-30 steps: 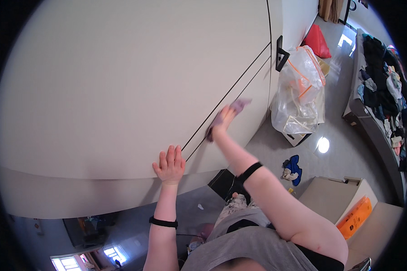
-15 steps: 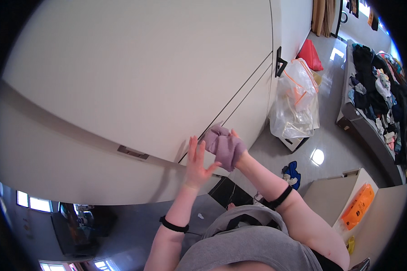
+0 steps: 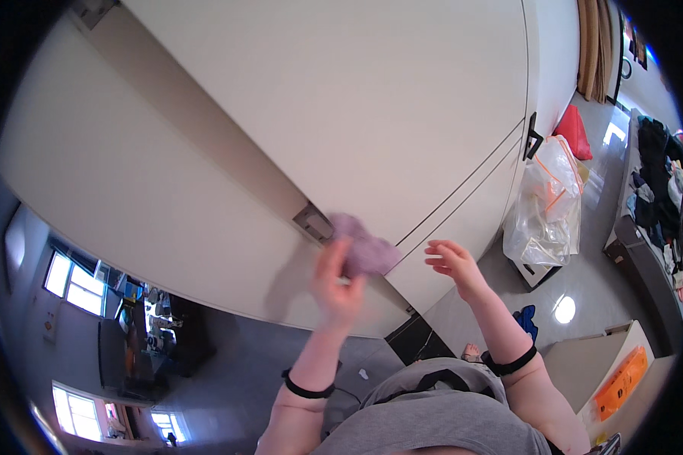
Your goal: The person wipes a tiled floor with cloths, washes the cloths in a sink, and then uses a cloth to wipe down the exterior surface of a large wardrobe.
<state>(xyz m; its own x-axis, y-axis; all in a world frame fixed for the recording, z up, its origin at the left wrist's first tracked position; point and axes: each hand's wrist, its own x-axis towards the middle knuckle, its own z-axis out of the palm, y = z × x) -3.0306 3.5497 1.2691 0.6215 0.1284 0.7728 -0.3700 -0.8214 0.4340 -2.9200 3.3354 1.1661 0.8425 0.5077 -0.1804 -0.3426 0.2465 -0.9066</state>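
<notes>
A mauve cloth (image 3: 364, 246) is in my left hand (image 3: 337, 288), whose fingers and thumb close on its near side. The cloth rests against the edge of a white door (image 3: 341, 98), beside the metal latch plate (image 3: 313, 223). My left hand is slightly smeared by motion. To the right of the cloth, my right hand (image 3: 457, 267) hangs before the door face with bent fingers a little apart, holding nothing. A black band circles each forearm.
A black door handle (image 3: 533, 136) is at the right. Beyond it stand a clear plastic bag (image 3: 542, 227) and a red bag (image 3: 574, 133). Clothes (image 3: 660, 174) cover a grey bed at far right. An orange packet (image 3: 621, 383) lies on a pale cabinet.
The cloth has passed from my right hand to my left and moved onto the door edge by the latch. My right hand has drawn away to the right. The view has shifted.
</notes>
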